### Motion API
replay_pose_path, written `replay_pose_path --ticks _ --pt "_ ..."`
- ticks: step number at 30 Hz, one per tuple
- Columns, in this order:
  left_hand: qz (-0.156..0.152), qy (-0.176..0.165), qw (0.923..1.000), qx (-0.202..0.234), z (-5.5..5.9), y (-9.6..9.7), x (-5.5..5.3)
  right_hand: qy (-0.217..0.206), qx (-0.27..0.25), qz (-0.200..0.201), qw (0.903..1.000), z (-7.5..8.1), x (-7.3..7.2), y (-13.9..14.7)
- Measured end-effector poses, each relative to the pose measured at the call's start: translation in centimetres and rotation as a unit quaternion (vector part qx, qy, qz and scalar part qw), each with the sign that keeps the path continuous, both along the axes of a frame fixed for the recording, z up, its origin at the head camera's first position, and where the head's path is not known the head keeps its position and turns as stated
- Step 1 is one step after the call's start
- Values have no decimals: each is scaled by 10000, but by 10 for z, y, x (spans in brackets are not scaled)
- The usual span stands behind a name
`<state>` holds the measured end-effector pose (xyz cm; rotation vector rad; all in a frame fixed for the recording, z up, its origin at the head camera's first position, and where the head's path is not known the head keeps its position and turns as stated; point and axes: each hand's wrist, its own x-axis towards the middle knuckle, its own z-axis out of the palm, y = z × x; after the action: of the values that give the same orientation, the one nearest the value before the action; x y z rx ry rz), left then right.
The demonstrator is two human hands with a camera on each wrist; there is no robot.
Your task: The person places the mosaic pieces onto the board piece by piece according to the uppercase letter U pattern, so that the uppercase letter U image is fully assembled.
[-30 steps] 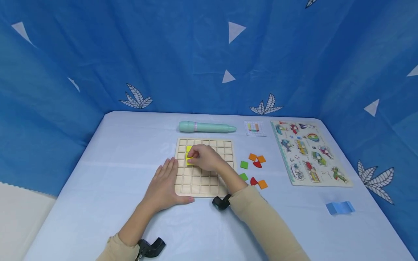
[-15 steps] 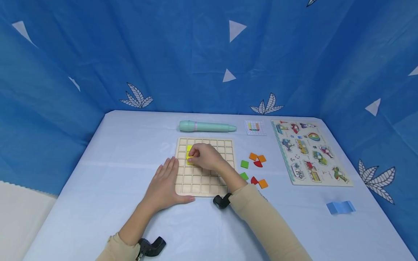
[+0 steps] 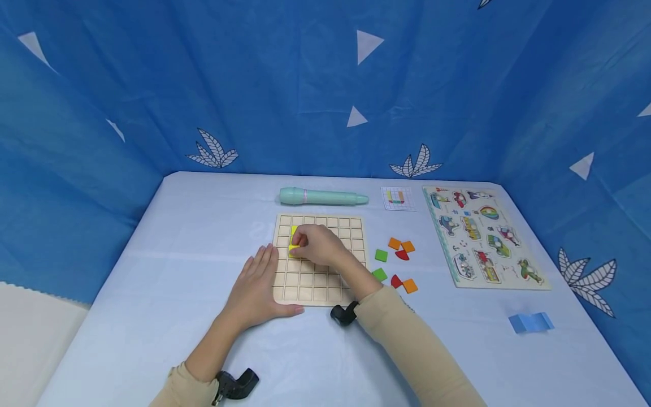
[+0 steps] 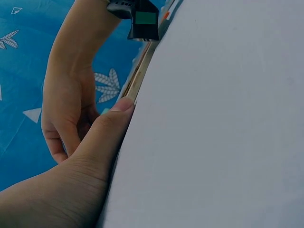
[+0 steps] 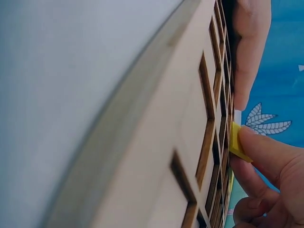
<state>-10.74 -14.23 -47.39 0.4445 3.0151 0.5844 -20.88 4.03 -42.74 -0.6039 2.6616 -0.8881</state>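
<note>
A wooden grid board (image 3: 305, 295) lies on the table, with yellow (image 3: 294, 230) showing in its upper left squares. Over the board, my right hand (image 3: 319, 245) pinches a yellow square tile (image 5: 240, 142) between thumb and finger; the right wrist view shows the tile tilted against the grid. My left hand (image 3: 254, 291) rests flat with straight fingers at the board's left side, its thumb along the front edge. In the left wrist view that thumb (image 4: 107, 128) touches the board's rim. The right hand covers part of the grid.
Right of the board lie loose green squares (image 3: 381, 255), orange squares (image 3: 409, 285) and red quarter-round pieces (image 3: 402, 255). A mint-green pen-shaped toy (image 3: 325, 196) and a pattern card (image 3: 399, 198) lie behind. Farther right are a picture puzzle (image 3: 483, 243) and a blue strip (image 3: 530, 323).
The pinched yellow tile has shifted slightly left and tipped at its square, with the right hand barely moving. The left hand stays in place.
</note>
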Motion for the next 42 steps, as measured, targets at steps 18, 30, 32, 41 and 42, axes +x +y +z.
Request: replay_pose_path --ticks 18,30,32,41,42 --pt "49 42 10000 30 -1 1 2 668 860 312 9936 5 8 -4" --pt "63 -1 10000 20 -1 2 2 881 1140 345 9890 7 11 -2" --pt "65 13 10000 14 -1 2 2 818 1053 346 9905 7 11 0" --pt "68 34 10000 35 -1 2 1 319 255 155 9990 16 11 21" --pt "69 27 10000 28 -1 2 1 284 226 121 9993 17 12 24"
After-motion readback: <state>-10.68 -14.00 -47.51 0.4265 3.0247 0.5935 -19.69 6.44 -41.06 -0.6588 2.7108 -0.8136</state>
